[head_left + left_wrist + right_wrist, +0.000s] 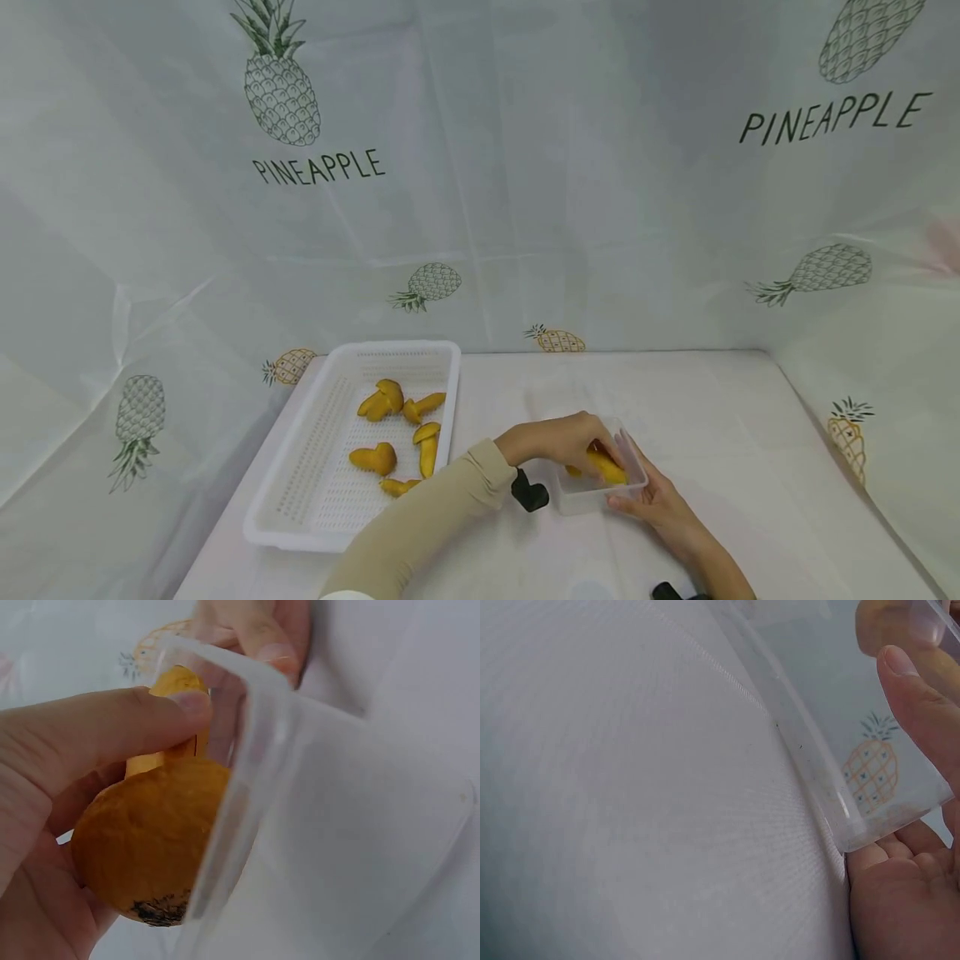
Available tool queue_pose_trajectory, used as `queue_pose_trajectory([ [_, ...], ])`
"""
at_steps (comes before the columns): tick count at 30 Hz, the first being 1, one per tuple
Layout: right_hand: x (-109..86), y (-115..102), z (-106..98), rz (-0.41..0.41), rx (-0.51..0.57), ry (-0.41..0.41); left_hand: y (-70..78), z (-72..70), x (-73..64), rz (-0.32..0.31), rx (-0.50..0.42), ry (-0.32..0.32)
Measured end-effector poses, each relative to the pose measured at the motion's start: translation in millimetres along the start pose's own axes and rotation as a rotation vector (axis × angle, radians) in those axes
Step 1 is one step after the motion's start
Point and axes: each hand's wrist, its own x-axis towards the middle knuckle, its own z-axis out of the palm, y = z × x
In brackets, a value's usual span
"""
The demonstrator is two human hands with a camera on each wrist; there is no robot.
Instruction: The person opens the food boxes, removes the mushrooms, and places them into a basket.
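Observation:
My left hand reaches into a clear plastic box and holds a yellow-brown mushroom. In the left wrist view the thumb lies across the stem of that mushroom, and its rounded cap has a dark patch. The right hand grips the box at its right side. Up close in the right wrist view, the right thumb lies along the box wall, with the other fingers around its lower corner. Whether anything else lies in the box, I cannot tell.
To the left stands a white perforated basket with several mushrooms spread in it. A white cloth covers the table, and a pineapple-print sheet hangs behind. A black wrist device sits beneath the left wrist.

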Motion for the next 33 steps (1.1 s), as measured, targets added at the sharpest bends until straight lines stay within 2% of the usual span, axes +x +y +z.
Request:
queue_pose_trajectory([
  [7, -0.7, -3, 1, 0.062, -0.033, 0.045, 7.3, -16.1, -13.4, 0.008, -0.081, 0.117],
  [15, 0.9, -4, 2, 0.067, -0.027, 0.064, 15.6, -36.6, -39.2, 0.007, -0.113, 0.206],
  [19, 0.8, -3, 3, 0.047, -0.012, 0.056, 12.9, -45.1, -56.6, 0.008, -0.133, 0.248],
  [24, 0.6, -2, 3, 0.018, 0.010, 0.043, 6.6, -56.0, -83.2, -0.012, -0.204, 0.313],
  [33, 0.2, -2, 2, -0.004, 0.015, 0.022, -10.5, -71.9, -131.0, -0.088, -0.200, 0.442],
])
